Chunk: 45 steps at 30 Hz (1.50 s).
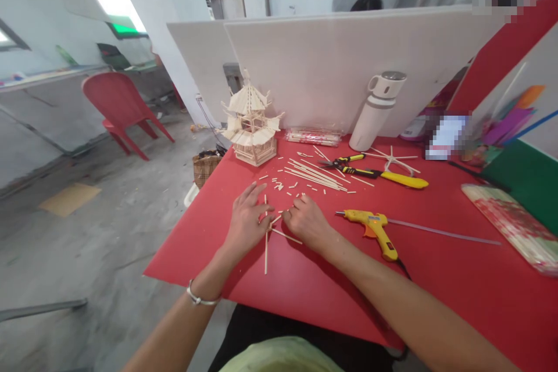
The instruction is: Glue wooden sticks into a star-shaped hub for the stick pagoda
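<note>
Thin wooden sticks (266,256) lie crossed on the red tabletop in front of me, meeting at a small joint. My left hand (247,220) is beside that joint, fingers spread, with its thumb and fingertips touching the sticks. Across from it, my right hand (307,222) is curled in a pinch on a short wooden stick (276,220) that angles into the joint. To the right of my right hand lies a yellow glue gun (375,226) with a glue stick (440,232) in its back. Loose long sticks (316,175) and cut bits (279,186) are scattered beyond both hands.
A pagoda model (253,128) of sticks stands at the back left. Yellow-handled cutters (403,179), a star-shaped stick frame (392,158), a white thermos (377,110) and packs of sticks (510,226) lie or stand around. A white board (331,70) closes off the table's back.
</note>
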Motion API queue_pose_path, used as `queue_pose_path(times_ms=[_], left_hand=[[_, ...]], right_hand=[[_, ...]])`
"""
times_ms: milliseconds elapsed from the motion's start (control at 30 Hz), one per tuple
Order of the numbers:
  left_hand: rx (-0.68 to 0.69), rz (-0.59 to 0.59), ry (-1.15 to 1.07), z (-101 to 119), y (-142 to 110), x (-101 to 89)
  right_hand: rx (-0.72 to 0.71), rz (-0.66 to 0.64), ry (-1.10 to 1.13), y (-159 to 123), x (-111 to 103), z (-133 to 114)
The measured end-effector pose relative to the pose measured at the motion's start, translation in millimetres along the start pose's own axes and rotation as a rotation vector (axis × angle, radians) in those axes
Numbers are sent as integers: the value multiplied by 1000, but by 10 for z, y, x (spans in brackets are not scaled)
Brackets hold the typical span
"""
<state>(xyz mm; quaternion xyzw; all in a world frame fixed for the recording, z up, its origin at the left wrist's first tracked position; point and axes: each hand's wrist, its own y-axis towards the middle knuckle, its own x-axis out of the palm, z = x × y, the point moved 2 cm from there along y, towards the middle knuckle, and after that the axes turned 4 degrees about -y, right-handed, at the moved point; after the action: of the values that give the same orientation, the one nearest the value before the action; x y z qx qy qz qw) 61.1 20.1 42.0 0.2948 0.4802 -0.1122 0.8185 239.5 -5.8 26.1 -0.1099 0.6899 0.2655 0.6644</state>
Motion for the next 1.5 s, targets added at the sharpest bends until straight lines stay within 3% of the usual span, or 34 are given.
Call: queue_pose_path(times_ms=[267, 367, 467, 533, 700, 867, 967, 1200, 1500], left_hand=[[105, -200, 19, 271, 228, 215], [113, -141, 25, 280, 264, 198], [74, -85, 11, 246, 279, 150], [41, -91, -7, 212, 288, 125], [-23, -53, -80, 57, 336, 2], [-201, 5, -140, -132, 323, -203], [-171, 75, -144, -135, 232, -272], [-128, 127, -138, -54, 22, -181], [-209, 274, -145, -225, -240, -193]], right_hand=[[174, 86, 82, -180, -230, 199], [170, 68, 113, -381, -396, 257], [100, -111, 124, -688, -529, 316], [136, -172, 91, -911, -603, 365], [334, -25, 80, -1226, -742, 382], [524, 58, 184, -1108, -707, 200], [539, 70, 249, -970, -621, 58], [644, -13, 148, -727, -459, -31], [697, -120, 131, -450, -276, 14]])
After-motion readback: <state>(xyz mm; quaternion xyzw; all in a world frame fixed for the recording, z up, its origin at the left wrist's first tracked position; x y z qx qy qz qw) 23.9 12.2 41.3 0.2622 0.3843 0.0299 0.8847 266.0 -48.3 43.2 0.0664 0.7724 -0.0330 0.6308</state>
